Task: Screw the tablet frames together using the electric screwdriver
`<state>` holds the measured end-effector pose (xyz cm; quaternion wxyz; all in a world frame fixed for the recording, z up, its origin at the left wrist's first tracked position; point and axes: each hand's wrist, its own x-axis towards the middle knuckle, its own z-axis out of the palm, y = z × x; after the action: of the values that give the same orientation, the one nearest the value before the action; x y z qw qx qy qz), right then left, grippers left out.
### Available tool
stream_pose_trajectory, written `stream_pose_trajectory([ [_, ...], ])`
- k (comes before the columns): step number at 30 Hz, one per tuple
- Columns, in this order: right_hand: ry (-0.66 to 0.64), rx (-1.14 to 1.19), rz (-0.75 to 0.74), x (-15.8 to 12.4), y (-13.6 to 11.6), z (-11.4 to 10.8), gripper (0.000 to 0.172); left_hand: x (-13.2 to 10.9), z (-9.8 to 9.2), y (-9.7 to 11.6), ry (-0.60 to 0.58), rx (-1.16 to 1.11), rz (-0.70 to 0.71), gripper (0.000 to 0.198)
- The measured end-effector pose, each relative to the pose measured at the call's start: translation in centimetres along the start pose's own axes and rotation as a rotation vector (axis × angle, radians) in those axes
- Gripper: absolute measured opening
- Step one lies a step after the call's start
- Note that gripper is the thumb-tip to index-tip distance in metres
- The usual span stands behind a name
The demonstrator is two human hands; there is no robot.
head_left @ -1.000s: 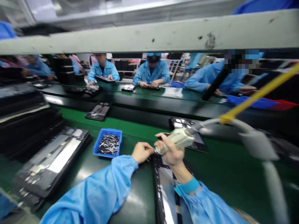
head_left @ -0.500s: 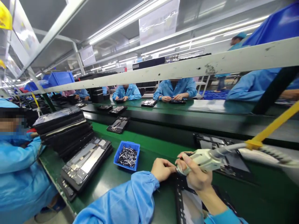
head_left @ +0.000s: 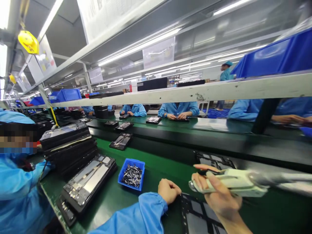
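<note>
My left hand [head_left: 168, 191] is closed, its fingertips pinched at the upper left corner of a dark tablet body [head_left: 198, 222]. Whatever those fingers hold is hidden. The tablet body lies in front of me, with grey panels on its upper face. Wrapped in my right hand [head_left: 220, 195] is a cream-coloured hand-held tool [head_left: 240, 182] with a metal tip and a thick cable behind it. The tip points left, above the tablet body and apart from my left hand. Beside my left sleeve stands a small blue bin [head_left: 131, 188] of small metal-and-black parts.
Opened tablets [head_left: 90, 180] lie stacked at left, before a taller dark stack [head_left: 70, 149]. Another tablet frame [head_left: 212, 159] lies beyond the tool. Farther left on the green belt is a tablet [head_left: 121, 141]. A white shelf rail [head_left: 146, 97] crosses above. A co-worker [head_left: 21, 185] sits at left.
My right hand has drawn the tool to the right, its tip leaving my left fingertips. More of the tablet body shows. The camera view has tilted upward.
</note>
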<state>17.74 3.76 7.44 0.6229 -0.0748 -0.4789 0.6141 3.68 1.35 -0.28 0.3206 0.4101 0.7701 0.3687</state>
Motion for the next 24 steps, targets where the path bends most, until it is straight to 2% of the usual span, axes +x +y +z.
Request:
stream_pose_trajectory([
  [2, 0.062, -0.003, -0.024, -0.3, -2.3, -0.2, 0.041, -1.3, -0.5, 0.2, -0.001, 0.058, 0.024, 0.022],
  [5, 0.195, -0.078, -0.120, -0.7, -5.4, -0.6, 0.042, -4.9, -0.9, -0.2, -0.043, 0.204, 0.073, 0.036],
  [8, 0.328, -0.104, -0.251, -0.3, -8.0, -1.0, 0.044, -9.4, -0.5, -2.0, -0.159, 0.541, 0.154, 0.052],
  [11, 0.406, -0.081, -0.359, 0.3, -10.3, -1.1, 0.043, -12.9, 0.8, -4.4, -0.147, 0.695, 0.207, 0.049],
  [13, 0.433, -0.060, -0.390, 0.4, -11.6, -1.0, 0.039, -13.8, 1.8, -5.6, -0.095, 0.697, 0.190, 0.041],
  [16, 0.451, -0.038, -0.422, 0.1, -13.1, -1.1, 0.035, -13.3, 1.9, -6.3, -0.079, 0.567, 0.155, 0.033],
  [18, 0.467, -0.035, -0.453, -0.2, -14.1, -1.2, 0.035, -12.2, 0.8, -5.9, -0.073, 0.357, 0.167, 0.039],
  [21, 0.500, -0.024, -0.500, -0.6, -15.8, -1.6, 0.033, -9.6, -2.5, -3.8, -0.036, 0.038, 0.174, 0.066],
  [23, 0.501, -0.021, -0.519, -1.0, -16.9, -2.0, 0.033, -6.7, -5.4, -1.3, 0.006, -0.038, 0.190, 0.084],
  [24, 0.498, -0.026, -0.527, -1.3, -17.3, -2.2, 0.034, -4.9, -6.9, 0.4, 0.048, -0.009, 0.216, 0.086],
])
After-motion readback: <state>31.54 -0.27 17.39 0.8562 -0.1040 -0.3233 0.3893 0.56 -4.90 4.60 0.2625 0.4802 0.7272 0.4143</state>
